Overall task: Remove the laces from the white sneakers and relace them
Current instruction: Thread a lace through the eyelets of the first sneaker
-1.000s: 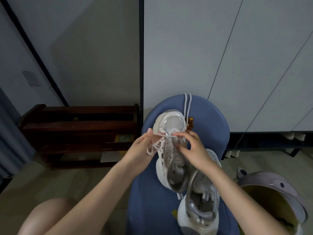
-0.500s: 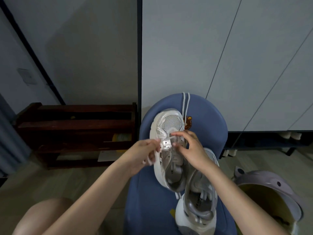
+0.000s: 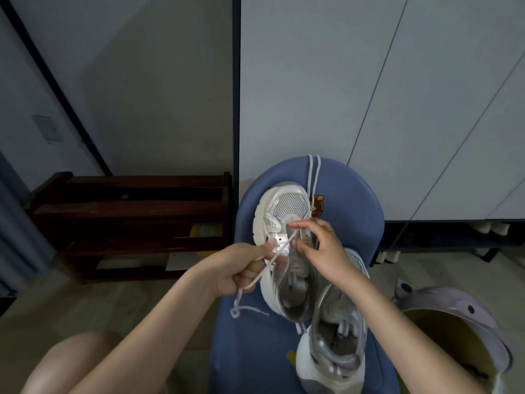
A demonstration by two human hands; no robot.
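Two white and silver sneakers lie on a blue seat [image 3: 355, 200]. The far sneaker [image 3: 287, 211] points away from me, and the near sneaker [image 3: 335, 354] lies partly under its heel. My left hand [image 3: 244, 268] grips the white lace [image 3: 279, 251], which runs taut from the far sneaker's lower eyelets down past my palm to a loose end on the seat. My right hand [image 3: 321, 251] sits on the tongue area, its curled fingers pinching the eyelet edge. A second white lace [image 3: 312, 177] hangs over the seat's far edge.
A dark wooden shoe rack [image 3: 127, 217] stands on the floor to the left. A lilac bin [image 3: 454, 317] with an open top sits at the lower right. White cabinet doors [image 3: 369, 95] rise behind the seat. My knee [image 3: 71, 362] shows at the lower left.
My left hand has pulled down and to the left, drawing a longer stretch of lace out of the far sneaker. The lace end now trails onto the seat. My right hand stays at the eyelets.
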